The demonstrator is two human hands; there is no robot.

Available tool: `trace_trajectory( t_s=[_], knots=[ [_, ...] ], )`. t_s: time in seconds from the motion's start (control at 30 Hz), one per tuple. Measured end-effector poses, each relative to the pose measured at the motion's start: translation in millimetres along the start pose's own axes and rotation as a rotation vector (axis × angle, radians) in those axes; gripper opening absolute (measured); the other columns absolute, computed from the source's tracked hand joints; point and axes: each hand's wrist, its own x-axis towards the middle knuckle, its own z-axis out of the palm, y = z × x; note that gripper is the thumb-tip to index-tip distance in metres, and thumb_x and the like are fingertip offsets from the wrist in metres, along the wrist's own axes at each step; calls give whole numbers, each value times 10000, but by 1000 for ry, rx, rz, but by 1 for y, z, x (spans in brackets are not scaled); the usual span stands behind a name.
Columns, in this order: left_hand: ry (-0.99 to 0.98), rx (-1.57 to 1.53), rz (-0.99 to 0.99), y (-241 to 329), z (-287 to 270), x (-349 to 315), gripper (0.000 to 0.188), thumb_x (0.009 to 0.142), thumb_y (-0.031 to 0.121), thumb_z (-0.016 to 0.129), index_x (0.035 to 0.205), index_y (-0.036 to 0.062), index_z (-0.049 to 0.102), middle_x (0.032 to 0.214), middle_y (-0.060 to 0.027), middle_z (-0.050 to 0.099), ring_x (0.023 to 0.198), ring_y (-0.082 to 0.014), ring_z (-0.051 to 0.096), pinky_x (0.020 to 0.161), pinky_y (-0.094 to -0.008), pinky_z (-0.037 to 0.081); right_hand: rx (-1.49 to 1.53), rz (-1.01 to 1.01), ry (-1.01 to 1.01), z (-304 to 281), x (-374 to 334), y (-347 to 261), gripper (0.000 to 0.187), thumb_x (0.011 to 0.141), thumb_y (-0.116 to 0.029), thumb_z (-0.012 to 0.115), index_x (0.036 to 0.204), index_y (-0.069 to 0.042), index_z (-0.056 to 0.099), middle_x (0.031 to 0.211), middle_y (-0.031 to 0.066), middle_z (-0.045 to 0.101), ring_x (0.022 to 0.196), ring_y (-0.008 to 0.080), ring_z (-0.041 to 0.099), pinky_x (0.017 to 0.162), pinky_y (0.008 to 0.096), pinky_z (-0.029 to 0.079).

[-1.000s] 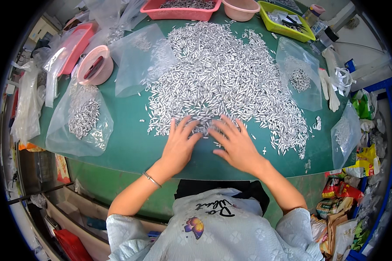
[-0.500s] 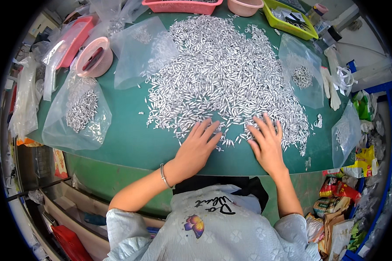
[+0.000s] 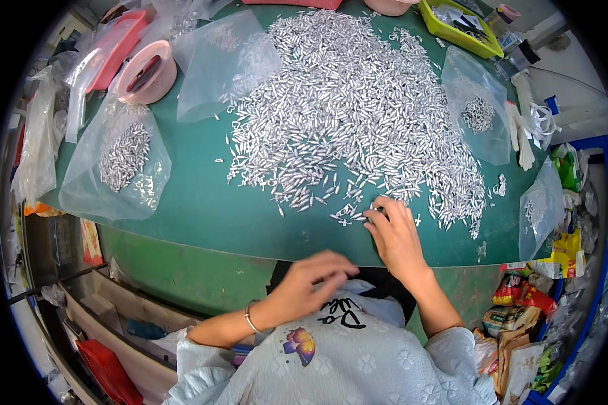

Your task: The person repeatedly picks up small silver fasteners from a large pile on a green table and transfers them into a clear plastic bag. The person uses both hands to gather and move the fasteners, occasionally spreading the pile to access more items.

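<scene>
Silvery, tapered pieces point(image 3: 365, 108), heaped loosely

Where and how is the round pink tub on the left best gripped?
Likely by the near-right wall of the pink tub, left hand coming from that side and pinching over the edge: the open top exposes the wall, while the pink tray crowds its far left.
</scene>
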Motion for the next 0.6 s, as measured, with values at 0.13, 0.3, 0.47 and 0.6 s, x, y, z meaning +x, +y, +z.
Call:
trace_trajectory(
  t_s=[0.13, 0.3, 0.47, 0.6],
  knots=[
    [-319, -761, -581, -45, 27, -17, 272, 1005, 126, 508, 1214, -5, 625, 1095, -118, 664, 970, -165, 635, 857, -289, 511, 110, 107, 18, -2, 0, -3, 198, 817, -12, 670, 1004, 3, 605, 1089, 129, 542, 936, 324, 541, 801, 405, 457],
    [-174, -1303, -804, -77, 46, -3, 485, 1029, 247, 446, 1363, -104, 433, 1305, -213, 571, 1165, -243, 597, 1022, -346, 469, 204, 60, -15, 3, -2, 6, 154, 814, 29, 621, 960, 13, 578, 1029, 152, 538, 962, 342, 549, 812, 401, 476],
    [-353, -1766, -649, -119, 54, 2, 580, 1025, 313, 349, 1406, -123, 347, 1404, -246, 480, 1307, -342, 484, 1148, -439, 342, 341, -85, -148, -2, -32, -22, 165, 787, 55, 630, 949, 24, 619, 1021, 151, 561, 927, 322, 571, 792, 369, 493],
    [-456, -2045, -364, -133, 60, -3, 579, 1028, 286, 347, 1403, -154, 323, 1423, -281, 444, 1316, -357, 474, 1150, -459, 336, 413, -143, -165, 2, -36, -27, 237, 776, -24, 653, 1001, 22, 595, 1081, 162, 559, 952, 343, 555, 820, 398, 477]
  ],
)
